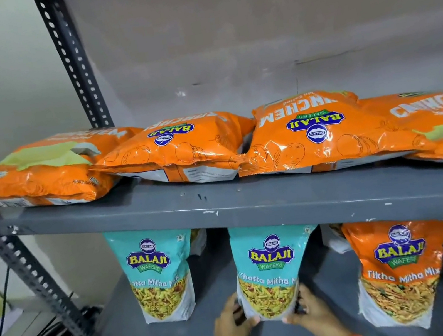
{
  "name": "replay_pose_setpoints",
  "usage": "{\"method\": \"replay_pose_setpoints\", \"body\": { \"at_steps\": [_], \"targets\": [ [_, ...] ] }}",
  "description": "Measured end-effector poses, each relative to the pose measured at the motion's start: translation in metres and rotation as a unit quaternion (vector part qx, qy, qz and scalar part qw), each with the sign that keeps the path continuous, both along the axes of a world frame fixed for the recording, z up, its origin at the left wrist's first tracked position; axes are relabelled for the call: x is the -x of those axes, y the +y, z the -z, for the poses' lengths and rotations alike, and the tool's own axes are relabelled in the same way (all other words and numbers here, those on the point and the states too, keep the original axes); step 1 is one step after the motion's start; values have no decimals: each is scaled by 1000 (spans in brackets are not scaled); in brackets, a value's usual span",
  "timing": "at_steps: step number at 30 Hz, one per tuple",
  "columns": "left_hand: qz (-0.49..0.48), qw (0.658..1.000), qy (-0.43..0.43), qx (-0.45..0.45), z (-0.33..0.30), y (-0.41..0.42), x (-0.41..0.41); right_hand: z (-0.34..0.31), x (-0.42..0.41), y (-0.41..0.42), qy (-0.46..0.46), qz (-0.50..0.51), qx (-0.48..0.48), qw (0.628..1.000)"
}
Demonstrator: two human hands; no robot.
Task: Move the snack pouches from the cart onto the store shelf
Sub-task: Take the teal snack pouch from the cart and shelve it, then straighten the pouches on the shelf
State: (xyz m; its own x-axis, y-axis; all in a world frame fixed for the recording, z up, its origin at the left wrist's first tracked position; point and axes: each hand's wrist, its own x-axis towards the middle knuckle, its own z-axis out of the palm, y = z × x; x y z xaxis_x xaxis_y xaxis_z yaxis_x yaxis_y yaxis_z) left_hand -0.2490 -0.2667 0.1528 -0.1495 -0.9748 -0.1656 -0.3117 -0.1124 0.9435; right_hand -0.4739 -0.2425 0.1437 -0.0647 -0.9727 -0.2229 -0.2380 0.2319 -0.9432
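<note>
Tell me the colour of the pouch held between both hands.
Teal, with a pale bottom edge, on the pouch between the left hand and right hand; head view.

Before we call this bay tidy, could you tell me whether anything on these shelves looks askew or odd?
The orange chip bags on the upper shelf lie flat with logos upside down, and overlap unevenly. Below, the teal pouch between both hands leans slightly left. No spills or tears visible.

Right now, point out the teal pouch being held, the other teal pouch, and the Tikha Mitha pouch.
held teal pouch [270, 259]: head view, logo.
other teal pouch [155, 269]: head view, front panel.
Tikha Mitha pouch [400, 264]: head view, orange front.
</note>
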Motion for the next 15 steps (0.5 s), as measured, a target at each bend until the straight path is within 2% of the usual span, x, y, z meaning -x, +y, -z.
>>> {"method": "replay_pose_setpoints", "body": {
  "at_steps": [4, 8, 12, 15],
  "targets": [
    [-19, 999, -7, 36, -23, 30, 4, -20, -4, 33, 4, 31, 33, 999],
    [-84, 990, -39, 106, -51, 48, 11, -37, 0, 56, -9, 37, 42, 998],
    [-62, 983, -42, 166, -85, 83, 42, -68, 14, 115, -26, 100, 83, 991],
    [-10, 984, -3, 176, -99, 109, 83, -81, 33, 156, -23, 154, 109, 982]
  ]
}}
